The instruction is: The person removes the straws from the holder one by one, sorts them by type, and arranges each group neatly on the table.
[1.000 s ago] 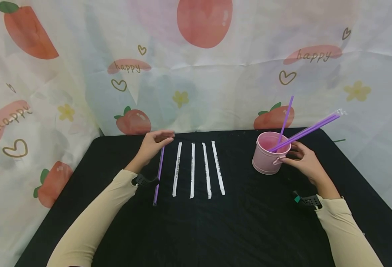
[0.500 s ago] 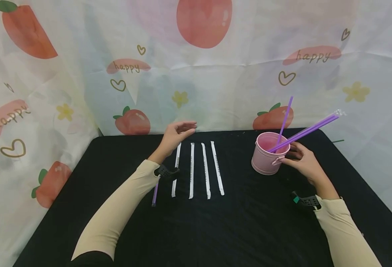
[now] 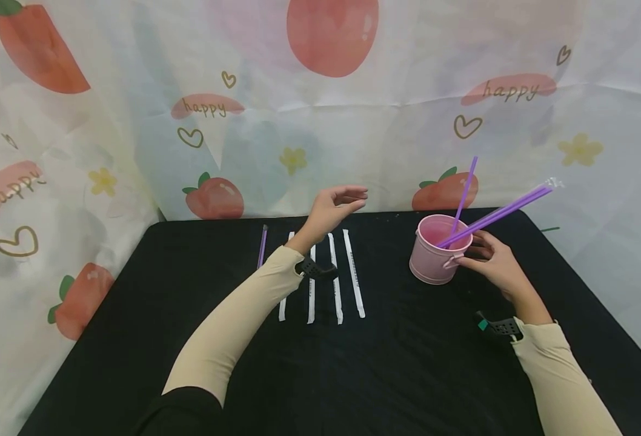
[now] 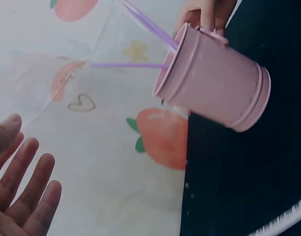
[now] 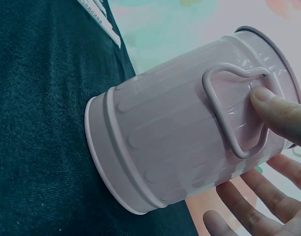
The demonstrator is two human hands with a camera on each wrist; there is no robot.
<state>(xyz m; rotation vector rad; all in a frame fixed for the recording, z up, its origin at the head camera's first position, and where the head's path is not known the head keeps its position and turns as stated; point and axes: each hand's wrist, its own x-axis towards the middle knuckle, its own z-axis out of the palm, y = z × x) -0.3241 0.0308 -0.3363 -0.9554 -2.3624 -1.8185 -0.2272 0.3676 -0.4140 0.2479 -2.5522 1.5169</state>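
A pink bucket point(image 3: 428, 261) stands on the black-covered table at the right, with several purple straws point(image 3: 508, 209) leaning out of its top. My right hand point(image 3: 492, 260) holds its right side. In the right wrist view the thumb presses the bucket wall by the small wire handle point(image 5: 220, 120), while the fingers reach round the far side. My left hand point(image 3: 335, 209) hovers above the far ends of several white paper-wrapped sticks point(image 3: 355, 275), fingers extended and holding nothing. In the left wrist view those spread fingers point(image 4: 30, 184) are apart from the bucket.
One purple straw point(image 3: 263, 245) lies left of the white row, partly hidden by the left sleeve point(image 3: 244, 327). A fruit-print cloth point(image 3: 386, 139) hangs along the table's back edge and left side.
My left hand has moved right, from above the purple straw on the table to over the white row, bare of any object. The right hand and the bucket stay where they were.
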